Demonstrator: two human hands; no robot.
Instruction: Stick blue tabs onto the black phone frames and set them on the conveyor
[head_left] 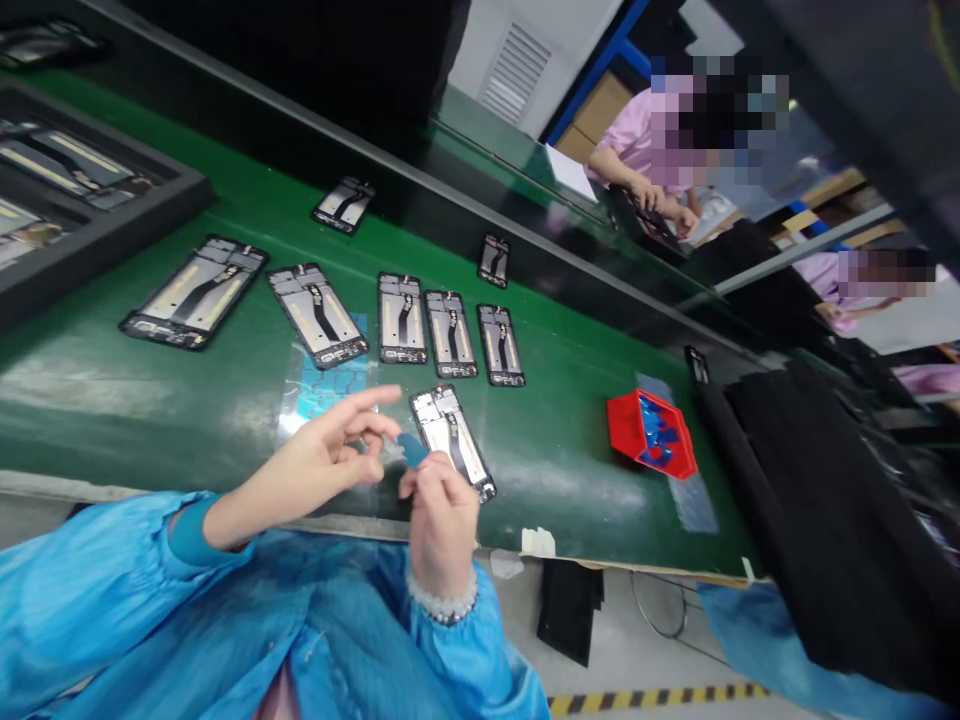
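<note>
My left hand and my right hand meet over the near edge of the green belt. Between their fingertips they pinch a small blue film tab. Just beyond the fingers a phone frame lies face up on the belt. Under my left hand lies a clear sheet with blue stickers. A row of several more phone frames lies farther back on the belt.
A dark tray of parts stands at the far left. A red bin with blue scraps sits to the right. Black trays fill the right side. Two other people in pink work across the line.
</note>
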